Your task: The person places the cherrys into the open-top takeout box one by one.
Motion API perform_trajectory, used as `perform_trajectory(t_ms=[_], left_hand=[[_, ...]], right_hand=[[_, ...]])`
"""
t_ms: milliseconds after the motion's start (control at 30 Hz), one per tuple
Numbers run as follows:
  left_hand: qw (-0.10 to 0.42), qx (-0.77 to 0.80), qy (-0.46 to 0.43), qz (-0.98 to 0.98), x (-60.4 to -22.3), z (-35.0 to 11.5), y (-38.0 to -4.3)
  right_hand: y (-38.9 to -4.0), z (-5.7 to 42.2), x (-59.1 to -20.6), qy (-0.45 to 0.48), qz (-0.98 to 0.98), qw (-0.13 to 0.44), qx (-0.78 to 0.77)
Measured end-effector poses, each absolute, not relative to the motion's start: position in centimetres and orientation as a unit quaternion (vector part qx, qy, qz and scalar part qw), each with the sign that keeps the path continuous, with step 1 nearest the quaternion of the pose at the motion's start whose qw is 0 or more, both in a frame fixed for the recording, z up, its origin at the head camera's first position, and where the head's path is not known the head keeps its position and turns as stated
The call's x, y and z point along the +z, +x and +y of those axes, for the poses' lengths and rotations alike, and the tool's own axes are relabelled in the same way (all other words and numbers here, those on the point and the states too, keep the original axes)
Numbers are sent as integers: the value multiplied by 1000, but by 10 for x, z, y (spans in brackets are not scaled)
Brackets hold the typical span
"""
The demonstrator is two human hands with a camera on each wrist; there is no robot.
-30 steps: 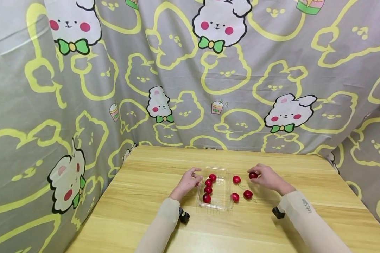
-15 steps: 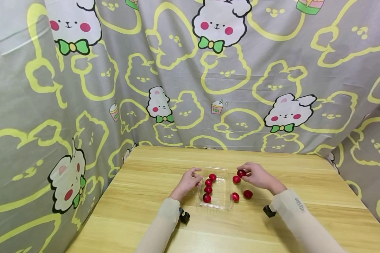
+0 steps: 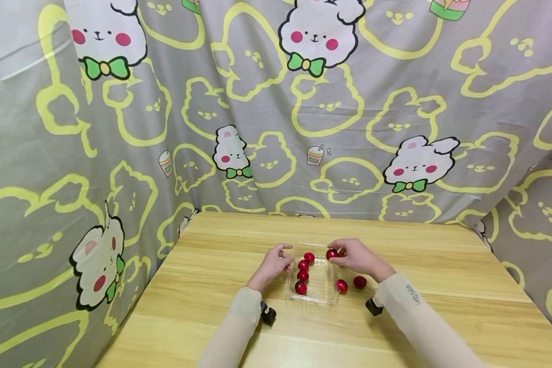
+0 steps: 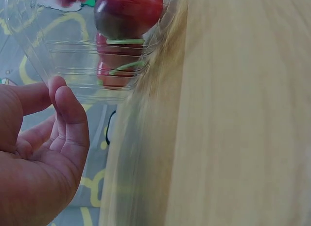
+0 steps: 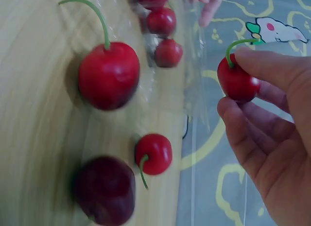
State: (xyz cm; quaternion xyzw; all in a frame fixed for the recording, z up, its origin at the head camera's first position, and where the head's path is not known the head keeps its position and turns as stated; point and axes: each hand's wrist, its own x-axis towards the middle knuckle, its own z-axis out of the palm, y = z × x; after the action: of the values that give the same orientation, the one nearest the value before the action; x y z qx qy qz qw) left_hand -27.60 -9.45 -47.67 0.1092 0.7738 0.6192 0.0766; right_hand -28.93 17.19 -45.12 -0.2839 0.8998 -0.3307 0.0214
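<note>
My right hand (image 3: 356, 257) pinches a red cherry (image 3: 332, 254) between thumb and fingertips, above the right rim of a clear plastic box (image 3: 310, 300). Its green stem curves past the thumb in the right wrist view. Inside the box, several cherries (image 3: 302, 276) stand in a row along the left side. At the box's left side is my left hand (image 3: 274, 263), its loosely bent fingertips against the outside of the wall in the left wrist view. Right of the box lie loose cherries (image 3: 342, 286), one of them dark (image 5: 104, 189); one is hidden behind my right hand in the head view.
The box stands on a wooden table (image 3: 221, 301). A grey patterned curtain (image 3: 267, 102) hangs behind the table and along both sides. A small black camera (image 3: 268, 315) sits on the left wrist, another (image 3: 374, 306) on the right.
My right hand has moved left with the held cherry, passing over the loose cherry beside the box to reach the right rim. The left hand and the box have stayed in place.
</note>
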Motion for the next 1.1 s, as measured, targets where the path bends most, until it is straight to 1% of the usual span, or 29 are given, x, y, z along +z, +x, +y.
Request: perform_trajectory(t_ms=[100,233,400,567,767,1033,1100], left_hand=[[76,624,106,771,-483,-95,-280],[76,626,100,770,-496,-95,-288],[77,622,96,773,-500,-94,-291],[79,625,104,769,-489,-94,-285],[79,627,111,767,-469,-92,-272],[80,629,107,765,-470,-93,-272],[80,629,107,766,-478,-93,-277]], right_hand=[[-291,164,-454,-303,900,12,-315],[-293,155,-456,-297,908,4,-295],[-295,145,-456,-294,918,-10,-266],[-296,136,-458,-314,926,-29,-207],[-295,129,-461,-314,933,-22,-171],[-300,121,-472,-309,938,-26,-153],[-301,118,-473,-301,941,-21,-155]])
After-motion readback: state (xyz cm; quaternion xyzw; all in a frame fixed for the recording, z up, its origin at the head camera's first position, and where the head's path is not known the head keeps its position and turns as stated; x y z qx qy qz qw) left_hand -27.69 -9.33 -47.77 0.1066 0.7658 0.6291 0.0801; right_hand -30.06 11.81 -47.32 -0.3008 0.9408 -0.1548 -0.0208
